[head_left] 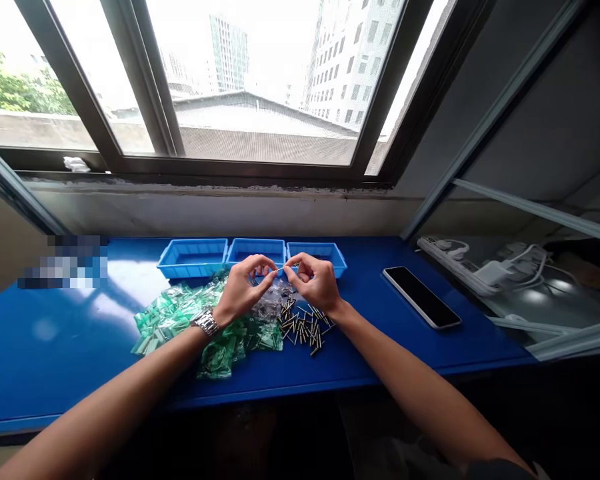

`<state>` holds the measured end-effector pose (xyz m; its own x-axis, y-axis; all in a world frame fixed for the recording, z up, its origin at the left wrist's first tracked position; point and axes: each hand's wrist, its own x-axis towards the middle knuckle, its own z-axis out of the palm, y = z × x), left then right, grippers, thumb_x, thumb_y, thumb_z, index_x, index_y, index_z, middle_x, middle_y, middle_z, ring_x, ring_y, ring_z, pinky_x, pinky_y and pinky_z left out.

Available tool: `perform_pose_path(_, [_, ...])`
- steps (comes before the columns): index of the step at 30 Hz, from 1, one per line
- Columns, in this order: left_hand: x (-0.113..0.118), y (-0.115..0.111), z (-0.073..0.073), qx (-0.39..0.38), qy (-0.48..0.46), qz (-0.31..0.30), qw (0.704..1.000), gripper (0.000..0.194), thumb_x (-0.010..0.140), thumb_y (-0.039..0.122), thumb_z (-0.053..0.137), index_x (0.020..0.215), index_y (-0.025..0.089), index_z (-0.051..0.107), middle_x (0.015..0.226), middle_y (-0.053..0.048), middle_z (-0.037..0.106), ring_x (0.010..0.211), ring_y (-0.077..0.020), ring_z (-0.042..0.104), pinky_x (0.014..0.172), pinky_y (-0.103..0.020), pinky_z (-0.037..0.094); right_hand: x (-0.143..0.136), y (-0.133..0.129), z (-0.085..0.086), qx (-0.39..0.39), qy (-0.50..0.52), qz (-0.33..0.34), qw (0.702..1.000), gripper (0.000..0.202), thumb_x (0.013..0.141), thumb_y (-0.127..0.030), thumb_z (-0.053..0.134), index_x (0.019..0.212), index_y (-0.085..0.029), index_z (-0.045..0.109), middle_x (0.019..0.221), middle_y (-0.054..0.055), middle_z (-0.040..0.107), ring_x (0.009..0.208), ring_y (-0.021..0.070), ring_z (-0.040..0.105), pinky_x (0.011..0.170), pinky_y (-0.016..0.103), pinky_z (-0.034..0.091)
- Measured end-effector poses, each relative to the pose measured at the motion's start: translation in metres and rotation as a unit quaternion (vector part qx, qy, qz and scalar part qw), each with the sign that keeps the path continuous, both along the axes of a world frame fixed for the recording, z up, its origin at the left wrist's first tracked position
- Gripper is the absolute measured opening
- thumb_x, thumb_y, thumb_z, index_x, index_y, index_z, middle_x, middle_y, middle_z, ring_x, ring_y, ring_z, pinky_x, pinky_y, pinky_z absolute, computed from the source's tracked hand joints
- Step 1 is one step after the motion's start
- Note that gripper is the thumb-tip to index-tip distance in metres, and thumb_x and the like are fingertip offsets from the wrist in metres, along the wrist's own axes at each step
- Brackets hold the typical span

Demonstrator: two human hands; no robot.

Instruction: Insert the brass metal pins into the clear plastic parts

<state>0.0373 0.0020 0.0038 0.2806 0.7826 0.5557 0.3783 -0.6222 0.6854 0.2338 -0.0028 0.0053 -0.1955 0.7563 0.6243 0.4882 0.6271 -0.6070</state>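
Observation:
My left hand (245,287), with a metal watch (206,323) on its wrist, pinches one end of a small thin pale piece (281,268). The fingertips of my right hand (316,283) close on the other end. Both hands are raised over the near side of the blue trays. Green plastic packets (180,313) lie in a pile under and left of my left hand. Below my right hand is a loose heap of small dark and brass-coloured metal pins (303,327). Clear plastic bags (267,305) lie between the two piles, partly hidden.
Three blue trays, at left (193,270), middle (235,244) and right (340,263), line the back of the blue table (370,360). A phone (423,298) lies at the right. Beyond the frame bar are a power strip (460,267) and white cables. A window (265,163) is behind.

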Motion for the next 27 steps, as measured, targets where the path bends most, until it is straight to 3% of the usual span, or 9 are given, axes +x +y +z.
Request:
perform_pose_path(7, [-0.009,-0.001,-0.003,-0.001,-0.034,0.025,0.999,0.014,0.095,0.031,0.065,0.091,0.018,0.066,0.083,-0.002,0.065,0.074,-0.0154,0.054,0.069,-0.031,0.044,-0.012,0.017,0.027,0.011,-0.069,0.052,0.996,0.010,0.089,-0.026,0.066,0.083,-0.018,0.067,0.056,-0.008,0.042,0.049,0.0075,0.039,0.054,0.024,0.036])
perform_pose_path(11, [-0.014,-0.003,-0.001,-0.002,-0.058,0.040,0.998,0.014,0.096,0.032,0.064,0.092,0.018,0.066,0.087,-0.003,0.067,0.075,-0.0156,0.056,0.069,-0.031,0.046,-0.015,0.016,0.015,-0.007,-0.044,0.069,0.997,0.011,0.090,-0.027,0.067,0.086,-0.017,0.068,0.055,-0.008,0.041,0.048,0.0074,0.038,0.053,0.024,0.036])
perform_pose_path(16, [-0.013,-0.006,0.000,0.034,-0.040,0.013,0.999,0.010,0.096,0.029,0.066,0.092,0.019,0.066,0.086,-0.002,0.065,0.079,-0.0164,0.057,0.072,-0.032,0.047,-0.019,0.006,-0.007,-0.051,-0.018,0.098,0.994,0.011,0.091,-0.028,0.068,0.091,-0.017,0.069,0.054,-0.009,0.040,0.047,0.0073,0.035,0.050,0.024,0.033])
perform_pose_path(27, [-0.014,-0.005,-0.004,0.019,-0.045,0.029,0.998,0.011,0.097,0.030,0.064,0.095,0.020,0.067,0.086,-0.003,0.067,0.078,-0.0171,0.057,0.072,-0.034,0.047,-0.013,0.004,0.004,-0.012,-0.012,0.031,0.999,0.011,0.091,-0.028,0.067,0.086,-0.019,0.070,0.053,-0.007,0.041,0.047,0.0089,0.038,0.050,0.026,0.036])
